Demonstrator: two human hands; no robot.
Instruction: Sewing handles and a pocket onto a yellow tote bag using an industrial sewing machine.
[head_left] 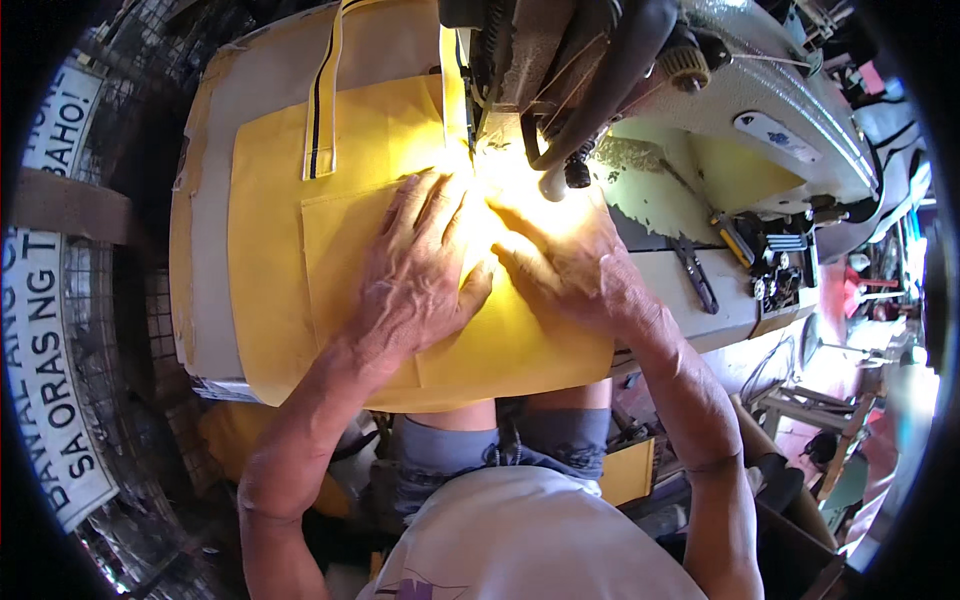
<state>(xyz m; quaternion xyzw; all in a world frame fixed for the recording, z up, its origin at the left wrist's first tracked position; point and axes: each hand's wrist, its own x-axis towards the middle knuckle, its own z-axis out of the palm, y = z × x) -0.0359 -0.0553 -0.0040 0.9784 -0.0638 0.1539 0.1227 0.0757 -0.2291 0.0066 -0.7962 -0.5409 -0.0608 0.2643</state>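
Observation:
A yellow bag panel point(270, 270) with a stitched-on pocket piece lies across the sewing machine's table and hangs a little over its near edge. On it, a yellow strap handle point(322, 110) with a dark stripe runs toward the far side. My left hand point(425, 255) rests flat on the panel, fingers stretched toward the needle area. Palm down, my right hand point(565, 245) presses the fabric to the right, its fingertips washed out by the lamp's glare. The sewing machine point(560, 70) stands just beyond both hands; its needle and presser foot are lost in the glare.
Right of my hand lie snips point(697, 275), a yellow-handled cutter point(733, 238) and a small tray of bobbins and metal parts point(785, 265). White signs point(65, 370) hang on wire mesh at the left. A wooden stool point(845, 450) stands at the lower right.

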